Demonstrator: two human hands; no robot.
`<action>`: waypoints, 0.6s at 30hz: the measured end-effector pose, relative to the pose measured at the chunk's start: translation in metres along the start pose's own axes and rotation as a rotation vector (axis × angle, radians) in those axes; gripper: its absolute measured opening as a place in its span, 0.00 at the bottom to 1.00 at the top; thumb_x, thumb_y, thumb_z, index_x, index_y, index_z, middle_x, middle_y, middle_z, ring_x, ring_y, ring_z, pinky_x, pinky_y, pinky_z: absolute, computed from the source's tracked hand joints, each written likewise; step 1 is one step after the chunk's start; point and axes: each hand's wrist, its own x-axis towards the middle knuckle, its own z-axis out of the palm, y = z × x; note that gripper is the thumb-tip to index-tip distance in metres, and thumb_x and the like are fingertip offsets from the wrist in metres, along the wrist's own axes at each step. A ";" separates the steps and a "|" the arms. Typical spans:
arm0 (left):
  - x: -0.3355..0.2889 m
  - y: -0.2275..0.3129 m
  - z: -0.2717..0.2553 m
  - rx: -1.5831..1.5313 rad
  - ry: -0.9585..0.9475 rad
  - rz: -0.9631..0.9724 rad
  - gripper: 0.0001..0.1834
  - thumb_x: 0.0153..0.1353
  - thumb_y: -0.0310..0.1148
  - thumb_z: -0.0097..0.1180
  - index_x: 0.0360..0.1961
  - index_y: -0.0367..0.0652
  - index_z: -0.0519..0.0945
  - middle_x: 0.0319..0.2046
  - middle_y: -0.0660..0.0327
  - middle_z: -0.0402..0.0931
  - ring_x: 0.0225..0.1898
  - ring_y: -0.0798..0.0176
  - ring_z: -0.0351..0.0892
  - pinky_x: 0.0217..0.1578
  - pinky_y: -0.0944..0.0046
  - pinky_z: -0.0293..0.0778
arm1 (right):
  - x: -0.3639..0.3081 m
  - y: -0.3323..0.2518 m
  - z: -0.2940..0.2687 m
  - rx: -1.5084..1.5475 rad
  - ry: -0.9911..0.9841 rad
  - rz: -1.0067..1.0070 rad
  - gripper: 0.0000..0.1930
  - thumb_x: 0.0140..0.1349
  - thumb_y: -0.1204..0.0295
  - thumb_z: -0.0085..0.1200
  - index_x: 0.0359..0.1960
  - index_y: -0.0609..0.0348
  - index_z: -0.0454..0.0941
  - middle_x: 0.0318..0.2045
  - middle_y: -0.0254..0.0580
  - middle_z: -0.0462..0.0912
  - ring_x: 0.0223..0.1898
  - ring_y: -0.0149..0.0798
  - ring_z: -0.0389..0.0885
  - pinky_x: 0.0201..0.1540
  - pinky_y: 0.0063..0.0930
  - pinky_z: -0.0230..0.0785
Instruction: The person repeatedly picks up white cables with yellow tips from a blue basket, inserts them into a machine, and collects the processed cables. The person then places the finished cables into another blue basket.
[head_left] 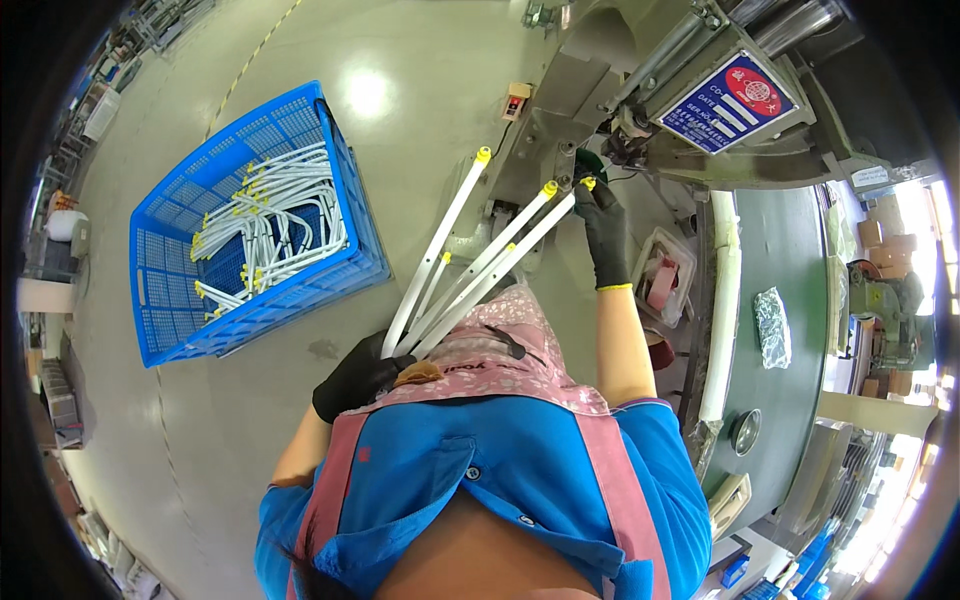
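In front of my apron, my left hand (362, 378) in a black glove is closed round the lower ends of several white tubes (432, 262), which fan up and to the right. Yellow fittings (549, 188) cap their far ends. My right hand (604, 235), gloved in black with a yellow cuff, has its fingers closed at the far end of the rightmost white tube (520, 250), just by its yellow tip. That tip is beside the lower part of a grey machine (590, 75). The right fingertips are partly hidden against dark machine parts.
A blue plastic crate (365, 215) on the floor at left holds many bent white tubes (290, 185). At right is a green-topped bench (790, 270) with a clear plastic packet (772, 328) and a round metal dish (745, 432). A clear bin (664, 275) sits beside the machine.
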 end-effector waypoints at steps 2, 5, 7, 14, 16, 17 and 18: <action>-0.001 0.000 0.000 -0.019 0.003 -0.043 0.19 0.58 0.36 0.56 0.47 0.35 0.73 0.30 0.59 0.76 0.29 0.67 0.71 0.34 0.67 0.69 | -0.006 0.003 -0.001 0.032 -0.023 0.073 0.19 0.61 0.65 0.53 0.50 0.65 0.74 0.37 0.33 0.79 0.36 0.25 0.74 0.39 0.19 0.67; -0.002 0.004 0.001 -0.049 0.038 -0.062 0.19 0.57 0.35 0.57 0.46 0.35 0.73 0.29 0.60 0.75 0.28 0.69 0.70 0.33 0.68 0.69 | -0.019 0.010 -0.002 0.103 -0.007 0.084 0.19 0.62 0.64 0.52 0.50 0.63 0.74 0.37 0.35 0.79 0.37 0.27 0.75 0.38 0.21 0.67; -0.003 0.005 0.003 -0.074 0.101 -0.043 0.19 0.56 0.35 0.57 0.46 0.35 0.73 0.29 0.61 0.75 0.28 0.69 0.70 0.32 0.68 0.68 | -0.029 0.016 -0.004 0.146 0.006 0.106 0.18 0.62 0.63 0.52 0.50 0.63 0.74 0.38 0.36 0.79 0.38 0.29 0.77 0.38 0.22 0.68; 0.004 0.008 0.001 -0.102 -0.003 -0.005 0.19 0.55 0.33 0.57 0.45 0.34 0.73 0.31 0.59 0.75 0.31 0.69 0.71 0.34 0.68 0.69 | -0.060 0.041 -0.033 0.182 0.056 0.312 0.17 0.62 0.63 0.51 0.48 0.62 0.75 0.39 0.38 0.80 0.38 0.33 0.79 0.38 0.24 0.70; 0.003 0.016 0.003 -0.177 -0.025 0.036 0.18 0.55 0.32 0.56 0.45 0.34 0.72 0.30 0.59 0.75 0.30 0.69 0.71 0.33 0.69 0.69 | -0.071 0.048 -0.035 0.194 0.047 0.336 0.17 0.63 0.63 0.51 0.47 0.62 0.76 0.39 0.38 0.80 0.37 0.32 0.79 0.38 0.23 0.70; 0.002 0.021 0.004 -0.238 -0.001 0.008 0.18 0.55 0.32 0.56 0.45 0.34 0.72 0.31 0.59 0.75 0.29 0.69 0.71 0.32 0.69 0.69 | -0.078 0.051 -0.035 0.201 0.028 0.335 0.17 0.63 0.63 0.50 0.47 0.62 0.76 0.38 0.38 0.81 0.36 0.32 0.79 0.37 0.23 0.70; 0.001 0.028 0.004 -0.292 0.012 -0.024 0.18 0.54 0.31 0.56 0.45 0.34 0.72 0.31 0.58 0.75 0.29 0.69 0.72 0.32 0.69 0.70 | -0.084 0.054 -0.035 0.186 0.022 0.345 0.17 0.63 0.63 0.50 0.47 0.62 0.76 0.38 0.38 0.81 0.35 0.32 0.79 0.37 0.23 0.69</action>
